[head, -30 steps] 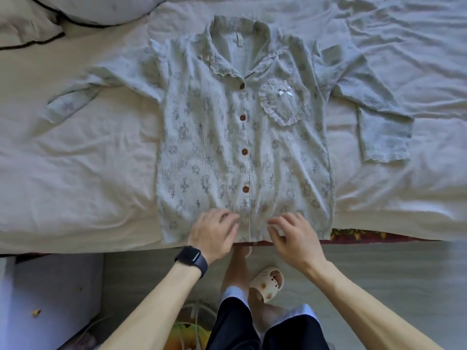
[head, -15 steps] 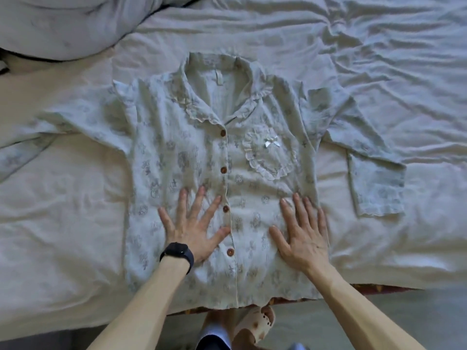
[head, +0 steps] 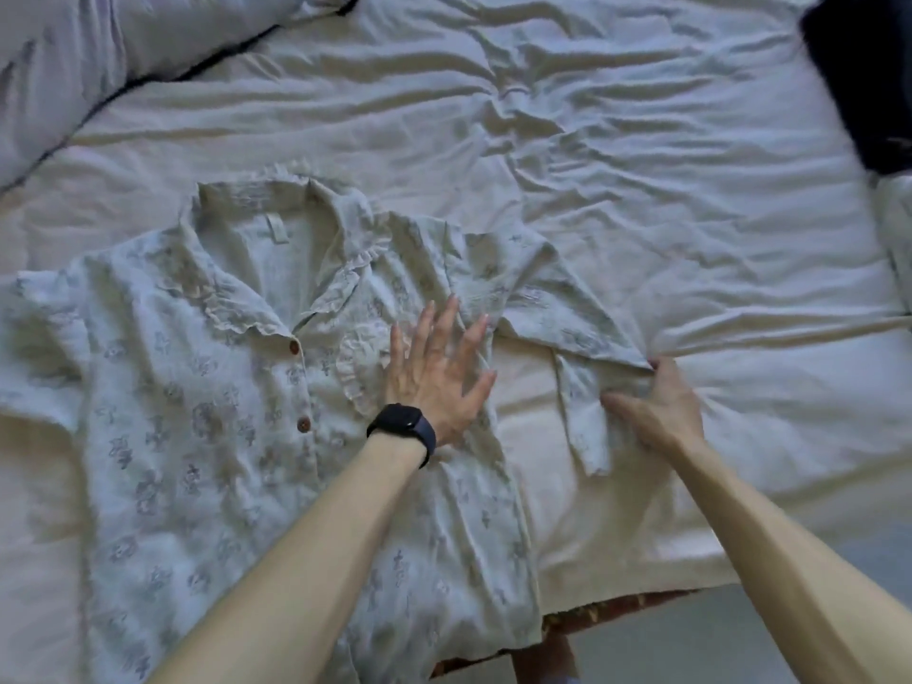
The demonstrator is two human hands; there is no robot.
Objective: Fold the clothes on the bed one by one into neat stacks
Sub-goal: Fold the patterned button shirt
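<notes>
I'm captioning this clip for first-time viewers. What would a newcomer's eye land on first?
The pale printed shirt lies front up on the rumpled sheet, centre-left. The left hand presses flat on its chest; the right hand grips the sleeve beside it. A dark garment sits top right.

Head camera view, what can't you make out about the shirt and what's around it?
Head view only:
- Shirt: one sleeve and the hem cut off by the left and bottom edges.
- Frilled pocket: partly covered by the left hand.
- Right hand: fingertips partly hidden in the sleeve it grips.
- Dark item: cut by the right edge, blurred; kind unclear.
</notes>
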